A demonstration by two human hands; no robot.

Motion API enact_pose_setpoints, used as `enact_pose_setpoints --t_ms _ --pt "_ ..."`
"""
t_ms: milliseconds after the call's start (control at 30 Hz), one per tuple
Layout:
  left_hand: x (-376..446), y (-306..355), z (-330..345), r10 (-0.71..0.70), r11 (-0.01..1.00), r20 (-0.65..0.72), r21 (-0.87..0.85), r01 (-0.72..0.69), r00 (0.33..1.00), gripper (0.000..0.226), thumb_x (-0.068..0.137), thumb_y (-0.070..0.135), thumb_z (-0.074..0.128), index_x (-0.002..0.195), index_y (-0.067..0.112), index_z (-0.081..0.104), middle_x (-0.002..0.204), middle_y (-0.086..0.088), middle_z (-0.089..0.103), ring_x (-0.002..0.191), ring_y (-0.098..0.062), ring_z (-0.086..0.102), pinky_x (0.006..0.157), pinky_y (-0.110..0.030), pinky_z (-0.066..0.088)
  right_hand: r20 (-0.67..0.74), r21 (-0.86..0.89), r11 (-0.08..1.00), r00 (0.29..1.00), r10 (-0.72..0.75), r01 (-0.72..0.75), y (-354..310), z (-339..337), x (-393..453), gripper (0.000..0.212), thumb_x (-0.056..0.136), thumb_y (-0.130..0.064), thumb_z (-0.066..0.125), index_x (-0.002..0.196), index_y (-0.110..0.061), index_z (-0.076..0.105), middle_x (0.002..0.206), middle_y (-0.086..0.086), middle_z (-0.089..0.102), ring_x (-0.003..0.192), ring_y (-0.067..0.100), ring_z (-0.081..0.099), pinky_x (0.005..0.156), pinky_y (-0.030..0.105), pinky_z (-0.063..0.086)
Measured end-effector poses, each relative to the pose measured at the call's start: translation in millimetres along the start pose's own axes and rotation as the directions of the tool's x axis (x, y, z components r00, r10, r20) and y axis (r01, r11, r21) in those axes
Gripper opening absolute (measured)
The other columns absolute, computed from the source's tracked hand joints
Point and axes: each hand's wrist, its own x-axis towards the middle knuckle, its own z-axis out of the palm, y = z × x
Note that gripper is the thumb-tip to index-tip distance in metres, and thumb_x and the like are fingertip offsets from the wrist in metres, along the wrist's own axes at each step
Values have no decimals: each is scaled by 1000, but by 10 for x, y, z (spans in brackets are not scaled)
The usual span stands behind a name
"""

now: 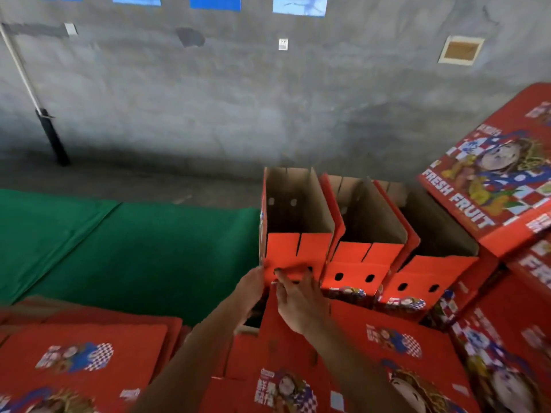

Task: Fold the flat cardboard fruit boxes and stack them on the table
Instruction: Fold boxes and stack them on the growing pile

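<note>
Three folded red fruit boxes stand open-topped in a row on the green-covered table [125,251]. Both my hands are at the near end of the leftmost folded box [293,222]. My left hand [252,286] lies against that box's near left corner, with its fingers hidden behind the edge. My right hand [298,296] touches the red end panel with spread fingers, close to the handle holes. Beside it stand the middle box [362,231] and the right box [429,251]. Flat printed boxes lie in a stack under my arms [372,347], and another flat stack [80,356] lies at the lower left.
Closed "FRESH FRUIT" boxes [495,180] are piled at the right, one tilted over the row. Green cloth stretches to the left of the folded boxes. A grey concrete wall [238,99] runs behind, with a pole [47,126] leaning at the far left.
</note>
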Motion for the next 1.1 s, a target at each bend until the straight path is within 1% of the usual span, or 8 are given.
enact_pose_setpoints --t_ms 133,267,367,533,667,800,967,1100 --pt "-383 -136 -49 -80 989 -8 122 80 997 24 102 16 59 106 -6 69 76 -14 60 58 -20 58 54 -31 50 50 -84 996 998 -23 27 -130 -82 -169 53 103 -38 38 156 -42 33 145 26 42 127 42 50 106 45 41" --pt "-848 -141 -89 51 961 -30 273 -40 998 15 89 -10 57 94 -15 70 63 -10 50 53 -16 41 56 -28 34 112 208 971 983 -145 119 -125 -325 -529 49 106 -24 43 154 -36 45 158 16 37 145 38 37 117 41 33" --pt "-1207 -137 -107 84 988 -37 134 -78 996 31 93 -15 52 96 7 74 71 -9 62 59 -21 56 59 -32 48 -31 335 925 984 -178 178 131 -461 -1033 45 105 -20 48 149 -28 53 158 6 43 147 24 38 118 30 29" --pt "-1943 -268 -421 116 991 -159 -47 -125 980 44 96 -6 59 120 29 68 65 0 65 51 -10 52 44 -23 46 67 249 930 963 261 -269 1087 -642 -2032 65 107 -46 41 163 -18 21 163 10 36 137 20 43 110 37 38" --pt "-2531 -410 -727 25 952 -401 -271 -144 916 35 95 2 66 128 11 67 97 -15 74 85 -31 72 77 -42 61 348 228 810 822 451 -541 1655 -593 -2823 72 106 -60 31 159 -11 29 161 9 38 144 23 42 114 30 32" --pt "-2959 -604 -852 -34 933 -529 -321 -163 848 34 92 11 74 124 2 69 109 -23 73 94 -35 71 87 -53 60 397 340 685 759 517 -644 1729 -312 -3539 53 104 -57 41 135 -16 54 137 6 59 120 19 59 101 28 41" --pt "-3553 -842 -546 287 947 -350 243 -209 892 29 98 28 67 125 20 60 107 -6 72 82 -14 74 72 -39 65 446 549 493 736 510 -675 1626 -466 -4055 49 95 -60 60 80 -13 62 82 5 69 72 20 65 67 29 49" --pt "-3911 -1104 -319 284 831 -174 534 -152 943 81 85 59 73 153 30 41 164 -6 23 147 -37 32 115 -63 35 362 833 190 772 523 -520 1554 -601 -4268 33 95 -32 72 94 1 69 90 15 78 86 32 74 68 37 57"
